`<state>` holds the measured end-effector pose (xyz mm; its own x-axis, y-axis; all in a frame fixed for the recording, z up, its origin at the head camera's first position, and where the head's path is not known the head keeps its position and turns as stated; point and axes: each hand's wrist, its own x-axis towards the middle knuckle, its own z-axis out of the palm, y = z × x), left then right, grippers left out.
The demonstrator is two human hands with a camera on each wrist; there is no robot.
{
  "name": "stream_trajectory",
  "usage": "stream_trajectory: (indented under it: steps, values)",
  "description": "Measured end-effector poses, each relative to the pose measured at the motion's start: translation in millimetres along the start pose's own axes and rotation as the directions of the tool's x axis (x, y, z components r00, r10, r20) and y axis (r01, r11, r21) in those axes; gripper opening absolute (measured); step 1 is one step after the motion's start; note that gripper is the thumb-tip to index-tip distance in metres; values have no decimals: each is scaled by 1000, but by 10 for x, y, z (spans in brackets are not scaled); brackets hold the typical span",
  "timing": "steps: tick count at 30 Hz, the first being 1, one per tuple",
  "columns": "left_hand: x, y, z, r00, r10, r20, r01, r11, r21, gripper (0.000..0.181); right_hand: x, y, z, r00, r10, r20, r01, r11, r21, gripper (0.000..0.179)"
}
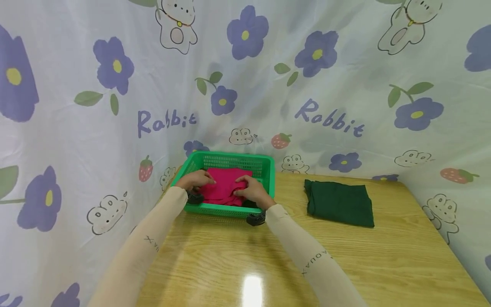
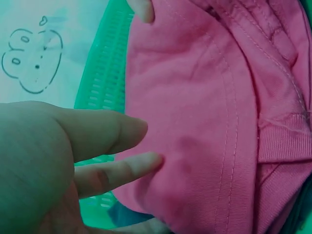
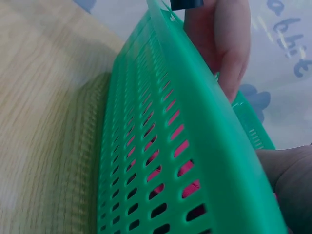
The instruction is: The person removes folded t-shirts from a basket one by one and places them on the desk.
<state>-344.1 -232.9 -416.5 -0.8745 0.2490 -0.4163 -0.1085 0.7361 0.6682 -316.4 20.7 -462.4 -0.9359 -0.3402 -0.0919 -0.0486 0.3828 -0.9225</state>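
A folded pink garment (image 1: 224,183) with stitched hems and a ribbed band lies in a green plastic basket (image 1: 230,210). My left hand (image 1: 196,180) reaches over the basket's left side; its loosely extended fingers (image 2: 131,168) touch the garment. On the right, my right hand (image 1: 253,191) arches over the rim, its fingers and thumb spread at the garment's right part. One of its fingertips (image 2: 142,10) shows by the garment's edge in the left wrist view. Dark green cloth (image 2: 129,217) peeks out under the pink one. The basket wall (image 3: 146,146) covers much of the right wrist view.
A folded dark green cloth (image 1: 340,203) lies on the wooden table (image 1: 215,256) to the right of the basket. Behind and at the left hangs a white curtain (image 1: 261,85) printed with flowers and rabbits, close to the basket's back.
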Motion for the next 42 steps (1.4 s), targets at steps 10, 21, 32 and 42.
stream_trajectory:
  steps: [10,21,32,42]
  values:
    - [27,-43,-4,998,64,-8,-65,996,-55,38,3,-1,6,1000,-25,-9,25,999,21,42]
    - [3,-49,4,994,86,-73,-90,994,-61,32,-8,-26,-13,995,-79,-56,78,997,-17,40]
    - [-60,-119,-50,978,154,-140,-170,979,-111,34,-113,-113,-159,988,-143,-63,144,990,2,41]
    - [-186,-19,-52,970,194,-145,-221,955,-196,38,-235,-214,-364,983,-181,-20,182,978,105,43]
